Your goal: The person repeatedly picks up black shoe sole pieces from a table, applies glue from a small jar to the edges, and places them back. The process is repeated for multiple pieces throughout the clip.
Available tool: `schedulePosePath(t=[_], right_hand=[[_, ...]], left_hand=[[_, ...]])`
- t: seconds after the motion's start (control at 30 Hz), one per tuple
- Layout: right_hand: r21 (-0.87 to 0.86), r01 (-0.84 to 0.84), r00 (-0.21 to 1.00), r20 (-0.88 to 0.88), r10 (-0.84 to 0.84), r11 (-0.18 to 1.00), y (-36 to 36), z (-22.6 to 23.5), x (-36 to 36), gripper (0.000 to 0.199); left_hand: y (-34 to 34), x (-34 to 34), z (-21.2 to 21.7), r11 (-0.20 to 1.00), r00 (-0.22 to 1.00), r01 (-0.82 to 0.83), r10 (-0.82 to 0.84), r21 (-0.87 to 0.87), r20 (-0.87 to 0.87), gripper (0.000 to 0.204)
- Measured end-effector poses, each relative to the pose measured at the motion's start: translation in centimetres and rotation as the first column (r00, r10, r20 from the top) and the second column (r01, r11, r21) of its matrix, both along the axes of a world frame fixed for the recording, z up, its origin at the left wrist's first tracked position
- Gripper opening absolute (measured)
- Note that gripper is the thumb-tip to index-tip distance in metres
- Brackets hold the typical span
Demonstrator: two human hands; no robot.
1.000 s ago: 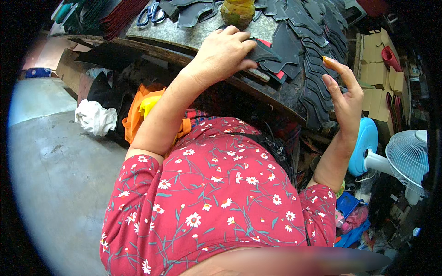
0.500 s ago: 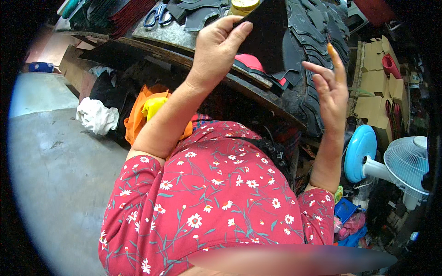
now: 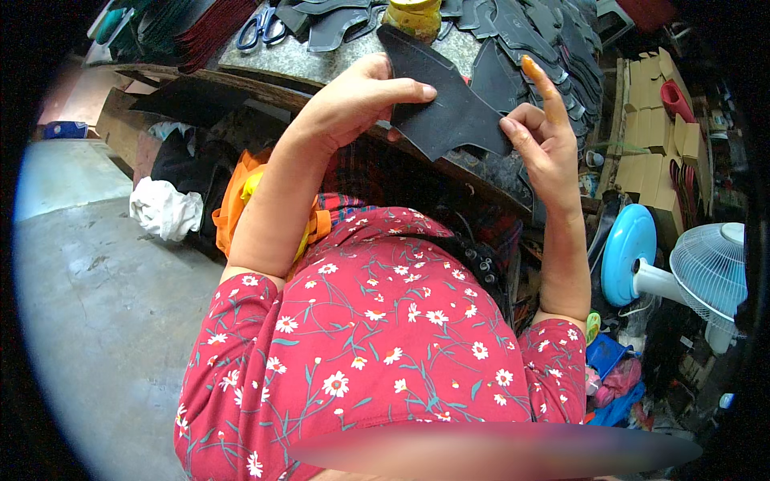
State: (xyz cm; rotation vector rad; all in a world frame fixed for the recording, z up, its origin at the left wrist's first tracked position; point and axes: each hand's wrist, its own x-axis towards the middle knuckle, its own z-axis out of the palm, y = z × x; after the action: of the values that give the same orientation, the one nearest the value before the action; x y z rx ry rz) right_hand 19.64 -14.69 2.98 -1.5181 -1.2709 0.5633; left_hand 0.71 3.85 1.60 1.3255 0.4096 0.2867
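A black, flat cut piece of leather-like sheet is held up between my two hands, above the near edge of the workbench. My left hand grips its left side, thumb lying on the upper face. At the right corner, my right hand pinches it between thumb and bent fingers. The raised forefinger of that hand is coated with something orange-brown. Just beyond the piece stands a yellow round tub with smeared sides. More black cut pieces lie overlapping on the bench's right side.
Blue-handled scissors rest on the grey bench slab at the left, near stacked dark red sheets. An orange bag and white cloth are below. A blue-and-white fan and cardboard boxes stand at the right.
The black piece has come down and turned its face upward. My right hand has moved in and taken hold of its right corner. My left hand has lowered, moving slightly left.
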Motion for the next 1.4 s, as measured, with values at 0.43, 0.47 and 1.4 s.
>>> schedulePosePath(t=[0.43,0.47,1.4], right_hand=[[0.01,0.073,0.996,-0.057,-0.072,0.997,-1.0,-1.0,-0.2,0.041],[-0.007,0.087,0.994,-0.061,-0.087,0.996,-1.0,-1.1,-0.3,0.041],[0.029,-0.099,0.556,0.831,0.03,0.995,0.1,-0.1,-3.7,0.07]], left_hand=[[-0.4,-0.4,-0.5,0.966,0.965,-0.254,0.256,-0.042,0.05,0.04],[-0.4,-0.4,-0.7,0.965,0.964,-0.258,0.26,-0.047,0.052,0.04],[-1.3,1.1,-0.3,0.922,0.925,-0.339,0.363,-0.186,0.115,0.028]])
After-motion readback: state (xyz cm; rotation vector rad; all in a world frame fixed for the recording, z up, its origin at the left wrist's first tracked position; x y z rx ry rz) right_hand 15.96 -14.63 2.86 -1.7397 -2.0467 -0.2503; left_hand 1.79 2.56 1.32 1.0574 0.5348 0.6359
